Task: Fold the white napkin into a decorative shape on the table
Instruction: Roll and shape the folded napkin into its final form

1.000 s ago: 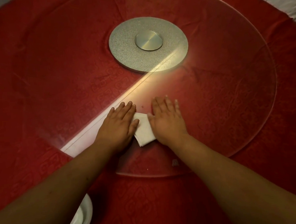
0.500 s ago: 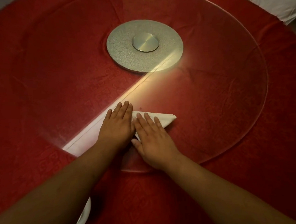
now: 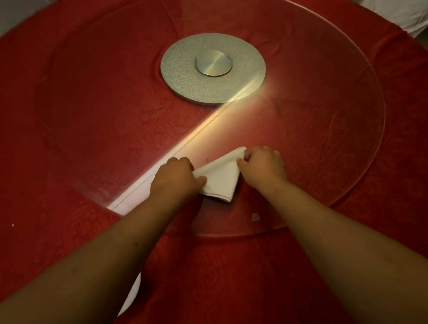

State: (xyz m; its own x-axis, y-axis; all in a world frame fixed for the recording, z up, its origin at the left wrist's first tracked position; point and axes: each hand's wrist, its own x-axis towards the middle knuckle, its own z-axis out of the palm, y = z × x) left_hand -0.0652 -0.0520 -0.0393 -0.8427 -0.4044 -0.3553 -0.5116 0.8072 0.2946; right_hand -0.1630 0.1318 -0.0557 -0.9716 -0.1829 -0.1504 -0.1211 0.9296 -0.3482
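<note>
counts: 1 napkin (image 3: 221,177), 2 hands: left (image 3: 177,177), right (image 3: 264,165), 1 glass disc (image 3: 342,130), 1 metal hub (image 3: 213,69), 1 red cloth (image 3: 44,121), 1 white dish (image 3: 131,298).

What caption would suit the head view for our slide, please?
Both hands, left and right, pinch a folded white napkin on the glass turntable.

The single head camera looks forward and steeply down from the person's head onto the red tabletop (image 3: 57,120), close enough that both forearms fill the lower frame, and its wide angle bends the round glass plate (image 3: 356,154) beyond them.
</note>
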